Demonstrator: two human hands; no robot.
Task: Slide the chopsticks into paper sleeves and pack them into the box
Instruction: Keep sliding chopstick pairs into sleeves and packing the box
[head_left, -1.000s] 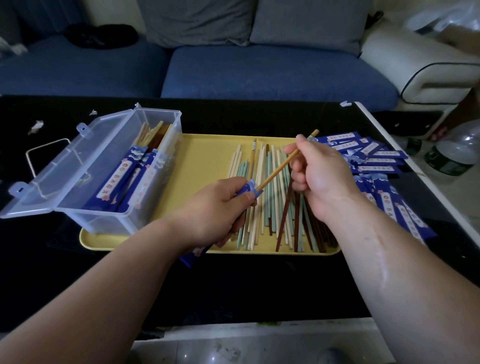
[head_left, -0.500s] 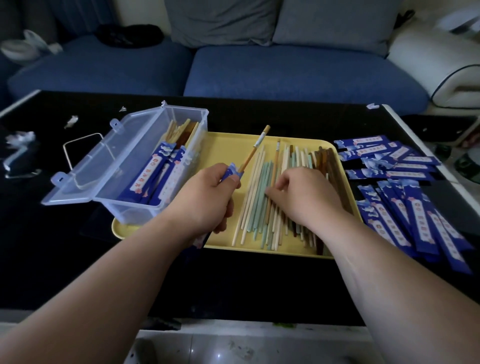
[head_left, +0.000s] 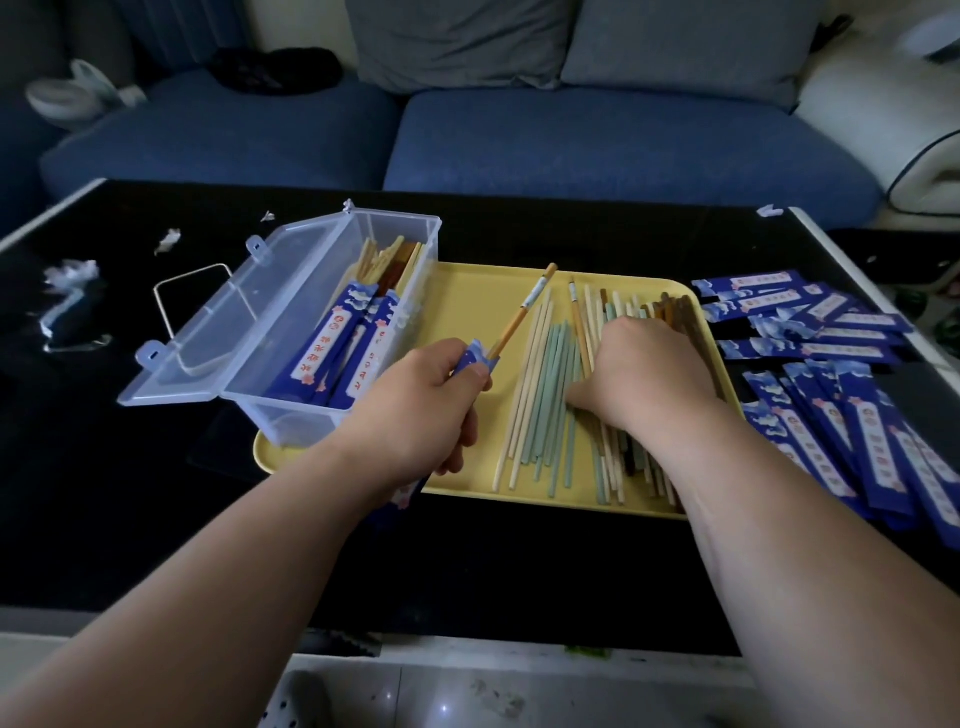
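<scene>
My left hand (head_left: 421, 410) grips a blue paper sleeve (head_left: 474, 358) with one tan chopstick (head_left: 524, 309) sticking out of its top, pointing up and right over the yellow tray (head_left: 478, 296). My right hand (head_left: 644, 379) rests palm down on the pile of loose chopsticks (head_left: 550, 395), cream, green and brown, lying in the tray; its fingertips are hidden among them. A clear plastic box (head_left: 332, 332) with its lid open stands on the tray's left end and holds several sleeved chopsticks. Several empty blue sleeves (head_left: 831, 374) are scattered to the right of the tray.
Everything sits on a black table (head_left: 130, 467) with white edges. Scraps of torn paper (head_left: 70, 280) lie at the far left. A blue sofa (head_left: 571, 130) with grey cushions runs behind the table. A white cushion (head_left: 883, 114) sits at the right.
My right hand let go of the tan chopstick and dropped onto the pile in the tray. The chopstick now sits deeper in the sleeve, and my view has shifted left.
</scene>
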